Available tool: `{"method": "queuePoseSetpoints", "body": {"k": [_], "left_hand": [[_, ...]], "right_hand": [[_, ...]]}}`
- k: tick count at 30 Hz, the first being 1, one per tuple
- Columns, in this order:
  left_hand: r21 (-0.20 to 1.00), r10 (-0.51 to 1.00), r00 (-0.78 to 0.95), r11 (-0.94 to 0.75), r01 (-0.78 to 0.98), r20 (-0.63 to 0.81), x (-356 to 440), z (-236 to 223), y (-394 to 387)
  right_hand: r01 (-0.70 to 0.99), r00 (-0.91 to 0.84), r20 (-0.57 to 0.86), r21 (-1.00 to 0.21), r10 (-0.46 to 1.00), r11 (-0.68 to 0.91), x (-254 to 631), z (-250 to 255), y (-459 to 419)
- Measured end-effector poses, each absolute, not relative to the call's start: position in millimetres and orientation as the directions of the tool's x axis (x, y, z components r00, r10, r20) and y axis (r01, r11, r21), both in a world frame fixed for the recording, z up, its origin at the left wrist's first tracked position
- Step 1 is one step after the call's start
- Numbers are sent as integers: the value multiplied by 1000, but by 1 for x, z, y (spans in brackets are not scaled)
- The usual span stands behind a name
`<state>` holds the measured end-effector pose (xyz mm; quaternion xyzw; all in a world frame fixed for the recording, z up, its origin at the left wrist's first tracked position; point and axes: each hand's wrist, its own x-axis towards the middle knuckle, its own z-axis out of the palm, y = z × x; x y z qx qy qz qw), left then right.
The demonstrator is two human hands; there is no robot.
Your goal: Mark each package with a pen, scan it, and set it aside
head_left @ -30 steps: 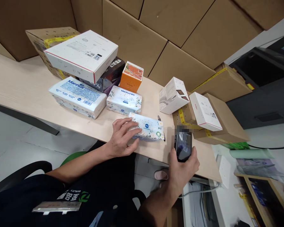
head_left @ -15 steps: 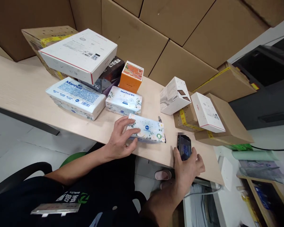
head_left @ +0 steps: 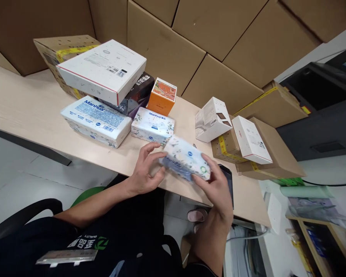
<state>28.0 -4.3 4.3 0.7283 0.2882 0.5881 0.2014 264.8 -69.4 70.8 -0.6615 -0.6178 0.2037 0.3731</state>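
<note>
A small floral tissue pack [head_left: 185, 157] is lifted off the wooden desk [head_left: 31, 111] and tilted, held between both hands. My left hand [head_left: 145, 172] grips its left end with curled fingers. My right hand [head_left: 217, 187] pinches its right end. A dark phone-like device [head_left: 228, 180] lies flat on the desk just behind my right hand, partly hidden by it.
On the desk stand a second floral tissue pack [head_left: 152, 125], a large blue-print tissue pack [head_left: 96, 120], a white flat box [head_left: 102, 70] on a stack, an orange box [head_left: 162, 97], a white carton [head_left: 212, 118] and taped brown boxes [head_left: 262, 150]. Cardboard panels line the wall behind.
My right hand has set the dark device down on the desk and taken the pack's right end. The tissue pack has risen off the desk and tilted.
</note>
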Motion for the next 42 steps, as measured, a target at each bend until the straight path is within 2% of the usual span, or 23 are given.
{"method": "queuePoseSetpoints", "body": {"k": [3, 5, 8, 13, 19, 23, 27, 31, 38, 42], "left_hand": [[654, 681, 110, -728, 206, 724, 28, 5, -5], [664, 693, 117, -717, 213, 711, 28, 6, -5], [673, 709, 144, -702, 234, 690, 29, 6, -4], [663, 708, 160, -703, 258, 688, 28, 4, -3], [653, 695, 168, -717, 246, 699, 28, 4, -2], [655, 696, 179, -716, 241, 695, 29, 4, -1], [661, 701, 175, -712, 239, 692, 29, 3, -1], [664, 705, 164, -707, 244, 690, 29, 3, -1], [667, 708, 142, -702, 251, 692, 28, 2, 0], [666, 674, -24, -723, 182, 738, 25, -3, -1]], "right_hand": [[550, 399, 220, -834, 890, -40, 269, 81, -69], [507, 471, 225, -860, 853, -52, 269, 89, -54], [546, 461, 261, -837, 848, -40, 268, 91, -13], [711, 405, 323, -699, 855, -73, 266, 74, 68], [715, 430, 301, -689, 851, -118, 257, 59, 88], [716, 315, 332, -698, 889, 7, 241, 65, 69], [677, 43, 190, -728, 981, 111, 218, 74, 61], [707, -193, 128, -670, 973, 228, 202, 75, 73], [714, -255, 138, -641, 957, 282, 198, 72, 81], [754, -184, 124, -618, 975, 221, 212, 72, 49]]}}
